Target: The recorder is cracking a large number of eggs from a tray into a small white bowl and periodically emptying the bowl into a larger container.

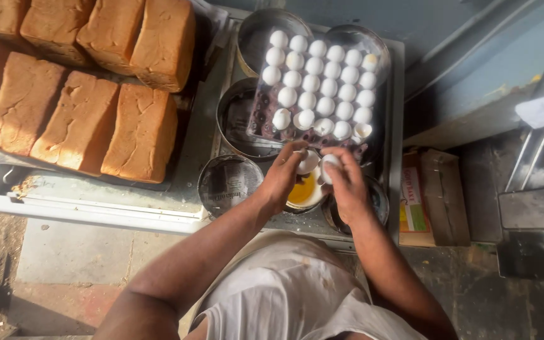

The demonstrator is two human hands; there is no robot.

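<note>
My left hand [283, 177] and my right hand [346, 181] hold the two halves of a cracked white eggshell [317, 164] apart over a small steel bowl [305, 196] with yellow yolk in it. Just beyond my hands a purple egg tray [266, 119] holds several rows of white eggs [320, 70], with a few broken shells in its near row. The tray rests across round steel tins.
A round tin [228, 181] lined with newspaper sits left of the bowl. Several brown bread loaves [82, 123] fill a tray on the left. A cardboard box [428, 198] stands at the right, past the metal counter's edge [395, 138].
</note>
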